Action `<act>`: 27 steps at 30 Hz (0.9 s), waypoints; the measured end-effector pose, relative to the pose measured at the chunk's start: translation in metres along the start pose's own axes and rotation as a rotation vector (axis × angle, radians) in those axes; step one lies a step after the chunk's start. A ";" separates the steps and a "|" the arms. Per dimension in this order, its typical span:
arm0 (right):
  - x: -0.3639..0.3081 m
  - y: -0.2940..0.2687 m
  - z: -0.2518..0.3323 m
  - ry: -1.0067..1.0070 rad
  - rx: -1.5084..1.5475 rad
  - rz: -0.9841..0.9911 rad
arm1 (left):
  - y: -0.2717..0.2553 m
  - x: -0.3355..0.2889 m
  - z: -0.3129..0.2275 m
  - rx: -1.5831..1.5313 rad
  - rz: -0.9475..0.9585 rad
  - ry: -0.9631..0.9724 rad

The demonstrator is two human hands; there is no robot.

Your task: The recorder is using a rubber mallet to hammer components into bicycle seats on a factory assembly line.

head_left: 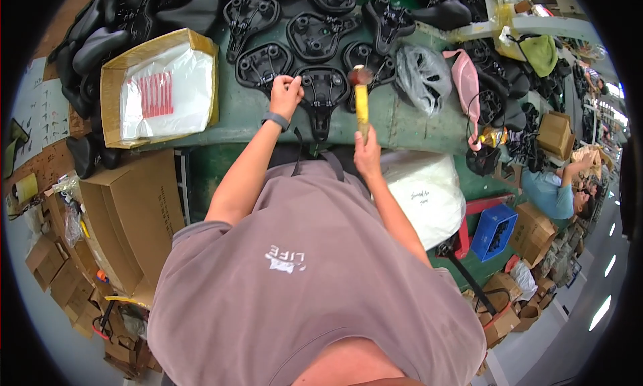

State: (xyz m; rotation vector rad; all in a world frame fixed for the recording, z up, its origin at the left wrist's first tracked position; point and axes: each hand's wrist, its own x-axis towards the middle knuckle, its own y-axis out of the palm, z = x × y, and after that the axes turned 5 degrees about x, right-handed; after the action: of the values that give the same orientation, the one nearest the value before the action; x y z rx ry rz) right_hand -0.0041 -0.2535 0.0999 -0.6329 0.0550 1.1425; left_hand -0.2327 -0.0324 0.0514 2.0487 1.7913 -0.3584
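Directly in front of me a black bicycle saddle (pixel 323 94) lies upside down on the green bench, its narrow nose toward me. My left hand (pixel 286 96), with a dark band on the wrist, is closed at the saddle's left edge. Whatever its curled fingers pinch is too small to make out. In my right hand (pixel 367 150) I grip a hammer (pixel 362 103) by the lower end of its yellow handle. The hammer's head is raised on the right side of the saddle, partly covering another upturned saddle (pixel 380 63) behind it.
More upturned saddles (pixel 251 17) cover the back of the green bench (pixel 228 121). A cardboard box (pixel 209 84) lined with white plastic stands at left. To the right lie a clear plastic bag (pixel 422 78) and a pink strap (pixel 467 84). A co-worker (pixel 552 191) is at far right.
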 end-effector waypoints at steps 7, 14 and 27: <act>-0.013 0.005 0.054 -0.134 0.260 -0.018 | 0.002 0.020 0.030 0.225 -0.047 0.057; -0.014 0.021 0.051 -0.035 0.352 0.027 | 0.005 0.031 0.011 0.563 -0.023 0.228; 0.001 0.033 0.080 -0.126 0.236 0.193 | 0.008 0.031 0.040 0.212 -0.208 0.328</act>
State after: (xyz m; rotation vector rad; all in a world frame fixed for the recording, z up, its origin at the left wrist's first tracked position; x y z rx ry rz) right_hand -0.0545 -0.2045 0.1513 -0.3504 0.1432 1.3366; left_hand -0.2180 -0.0235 0.0028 2.1685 2.2595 -0.2949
